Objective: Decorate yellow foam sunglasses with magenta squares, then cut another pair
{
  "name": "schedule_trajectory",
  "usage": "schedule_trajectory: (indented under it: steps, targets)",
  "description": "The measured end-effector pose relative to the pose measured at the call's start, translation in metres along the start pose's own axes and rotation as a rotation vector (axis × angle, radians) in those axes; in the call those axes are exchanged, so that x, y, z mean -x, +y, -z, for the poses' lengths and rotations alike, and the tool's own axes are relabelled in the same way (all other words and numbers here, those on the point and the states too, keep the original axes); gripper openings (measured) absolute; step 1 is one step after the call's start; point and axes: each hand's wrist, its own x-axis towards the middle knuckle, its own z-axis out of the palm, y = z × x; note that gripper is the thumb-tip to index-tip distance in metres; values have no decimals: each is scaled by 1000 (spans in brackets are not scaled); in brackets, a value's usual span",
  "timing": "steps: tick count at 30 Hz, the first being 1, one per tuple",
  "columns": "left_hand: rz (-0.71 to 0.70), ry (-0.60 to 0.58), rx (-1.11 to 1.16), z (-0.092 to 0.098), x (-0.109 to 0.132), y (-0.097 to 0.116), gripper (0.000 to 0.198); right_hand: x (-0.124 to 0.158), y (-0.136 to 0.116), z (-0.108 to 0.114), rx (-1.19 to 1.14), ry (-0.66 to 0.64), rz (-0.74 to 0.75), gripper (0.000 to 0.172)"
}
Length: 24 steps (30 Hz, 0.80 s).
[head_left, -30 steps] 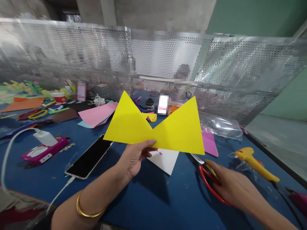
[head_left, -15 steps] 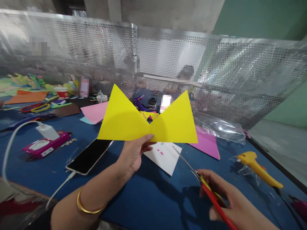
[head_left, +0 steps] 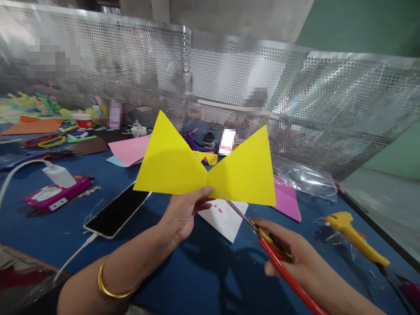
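Observation:
My left hand (head_left: pixel 187 210) pinches a sheet of yellow paper (head_left: pixel 170 162) at the middle of its lower edge, holding it up above the table. The sheet has a deep V notch in its top, leaving a pointed peak on each side. In my right hand (head_left: pixel 288 249) are scissors (head_left: pixel 272 251) with red and yellow handles. Their blades reach up and left, the tips at the paper's lower edge just right of my left thumb. Behind the notch lies a small yellow piece with pink dots (head_left: pixel 210 158). White paper (head_left: pixel 229 223) with pink bits lies below.
A black-screened phone (head_left: pixel 114 214) on a cable and a magenta power strip (head_left: pixel 59 194) lie left. Pink paper (head_left: pixel 127 148) is behind them. A yellow glue gun (head_left: pixel 354 234) and clear plastic bag (head_left: pixel 305 181) are right. A perforated metal screen (head_left: pixel 229 65) stands behind.
My right hand has moved the scissors up and left, bringing the tips to the paper's lower edge. The right half of the yellow paper now tilts slightly down.

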Motion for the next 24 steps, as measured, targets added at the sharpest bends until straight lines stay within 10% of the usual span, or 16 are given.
schedule_trajectory:
  steps: [24]
  targets:
    - [128, -15, -25, -2, 2, -9, 26, 0, 12, 3, -61, -38, 40, 42]
